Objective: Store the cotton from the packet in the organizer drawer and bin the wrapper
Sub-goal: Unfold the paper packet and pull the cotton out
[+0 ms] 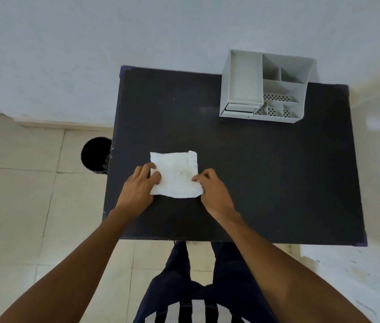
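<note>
A white cotton packet (175,174) lies flat on the black table (266,171), near its front left. My left hand (139,187) pinches the packet's left edge with thumb and fingers. My right hand (212,190) pinches its lower right corner. A grey organizer (266,87) stands at the table's far right; its small drawer (239,108) sits at the front left bottom and looks closed. A black round bin (95,155) stands on the floor just left of the table.
Pale walls rise behind the table and to its right. Beige floor tiles (21,206) spread to the left. My legs in dark trousers stand at the table's front edge.
</note>
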